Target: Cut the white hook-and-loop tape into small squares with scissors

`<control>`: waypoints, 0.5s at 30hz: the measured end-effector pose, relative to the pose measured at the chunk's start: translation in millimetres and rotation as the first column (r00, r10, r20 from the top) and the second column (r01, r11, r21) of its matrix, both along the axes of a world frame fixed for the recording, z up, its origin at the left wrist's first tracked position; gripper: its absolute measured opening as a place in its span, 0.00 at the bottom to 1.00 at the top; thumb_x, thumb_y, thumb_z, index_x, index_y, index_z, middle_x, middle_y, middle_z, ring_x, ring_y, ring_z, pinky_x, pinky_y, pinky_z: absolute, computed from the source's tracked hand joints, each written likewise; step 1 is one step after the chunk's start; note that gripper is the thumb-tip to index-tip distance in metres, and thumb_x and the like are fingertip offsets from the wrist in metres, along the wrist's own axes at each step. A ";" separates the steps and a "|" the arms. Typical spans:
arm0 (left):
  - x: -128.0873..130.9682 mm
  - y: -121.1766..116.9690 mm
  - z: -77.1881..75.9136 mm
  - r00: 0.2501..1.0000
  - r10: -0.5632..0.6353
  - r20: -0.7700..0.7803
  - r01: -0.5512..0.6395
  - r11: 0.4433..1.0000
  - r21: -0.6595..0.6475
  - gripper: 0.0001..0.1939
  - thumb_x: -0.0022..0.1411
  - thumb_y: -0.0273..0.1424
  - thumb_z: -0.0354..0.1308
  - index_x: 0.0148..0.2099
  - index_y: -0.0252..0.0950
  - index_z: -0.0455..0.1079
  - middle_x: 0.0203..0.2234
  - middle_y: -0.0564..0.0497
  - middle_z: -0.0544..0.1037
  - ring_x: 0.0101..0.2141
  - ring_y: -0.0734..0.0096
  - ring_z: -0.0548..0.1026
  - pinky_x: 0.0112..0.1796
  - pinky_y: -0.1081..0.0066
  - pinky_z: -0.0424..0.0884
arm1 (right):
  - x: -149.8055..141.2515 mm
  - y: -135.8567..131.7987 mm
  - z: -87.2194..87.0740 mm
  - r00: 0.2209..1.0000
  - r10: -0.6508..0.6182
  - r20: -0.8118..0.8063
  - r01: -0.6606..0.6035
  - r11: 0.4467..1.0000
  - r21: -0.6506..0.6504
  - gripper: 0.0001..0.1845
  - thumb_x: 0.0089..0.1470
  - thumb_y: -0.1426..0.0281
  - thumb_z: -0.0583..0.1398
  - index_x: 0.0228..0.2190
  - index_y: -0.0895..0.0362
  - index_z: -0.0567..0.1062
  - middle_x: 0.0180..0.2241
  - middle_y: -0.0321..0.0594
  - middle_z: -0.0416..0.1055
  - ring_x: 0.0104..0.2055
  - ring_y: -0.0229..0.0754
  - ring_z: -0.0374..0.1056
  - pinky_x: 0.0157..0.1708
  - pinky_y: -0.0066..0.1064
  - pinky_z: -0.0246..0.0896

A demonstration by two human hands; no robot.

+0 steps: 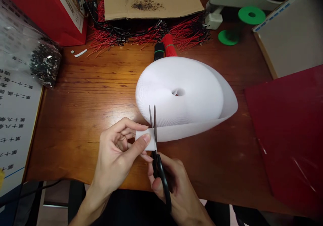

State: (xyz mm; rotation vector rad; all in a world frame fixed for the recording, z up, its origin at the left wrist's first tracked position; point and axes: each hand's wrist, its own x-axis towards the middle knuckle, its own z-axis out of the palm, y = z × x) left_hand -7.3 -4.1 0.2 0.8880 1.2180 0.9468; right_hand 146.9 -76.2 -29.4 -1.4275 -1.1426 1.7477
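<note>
A large white roll of hook-and-loop tape (pixel 176 91) lies flat on the wooden desk (pixel 75 118), with a loose strip running from it toward me. My left hand (pixel 116 152) pinches the end of that strip (pixel 143 138) between thumb and fingers. My right hand (pixel 171 189) grips black-handled scissors (pixel 157 160). Their open steel blades straddle the strip just beside my left thumb, and the upper blade stands behind the tape. The part of the roll's underside resting on the desk is hidden.
Bundles of red wires with black ends (pixel 151 34) and a sheet of cardboard (pixel 151 2) lie at the back. A bag of small metal parts (pixel 45 64) and a printed sheet (pixel 17 118) sit left. A red folder (pixel 285 135) lies right, and green spools (pixel 242 24) sit back right.
</note>
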 end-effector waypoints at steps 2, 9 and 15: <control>0.3 0.2 1.6 1.000 0.001 -0.015 -0.001 1.000 -0.007 0.05 0.63 0.27 0.71 0.39 0.38 0.78 0.24 0.57 0.80 0.19 0.75 0.81 0.21 0.82 0.73 | 0.7 2.0 1.3 1.000 0.004 -0.020 -0.005 1.000 -0.006 0.38 0.57 0.30 0.55 0.30 0.54 0.71 0.24 0.31 0.60 0.25 0.39 0.55 0.26 0.31 0.55; -0.3 1.1 -1.0 1.000 0.015 0.011 -0.015 1.000 -0.027 0.04 0.62 0.28 0.72 0.39 0.38 0.80 0.24 0.57 0.79 0.18 0.75 0.79 0.21 0.78 0.78 | 2.0 1.2 4.0 1.000 0.031 0.003 -0.031 0.999 -0.025 0.39 0.58 0.29 0.53 0.27 0.54 0.70 0.22 0.31 0.57 0.25 0.39 0.52 0.25 0.32 0.49; 1.0 -1.3 3.2 0.999 -0.004 0.052 0.006 0.998 -0.057 0.04 0.63 0.27 0.71 0.38 0.38 0.78 0.24 0.57 0.80 0.19 0.74 0.81 0.22 0.79 0.78 | 0.8 -4.6 -2.3 0.999 -0.004 0.037 0.005 1.000 -0.014 0.38 0.55 0.30 0.56 0.30 0.53 0.72 0.25 0.35 0.65 0.26 0.41 0.59 0.28 0.33 0.57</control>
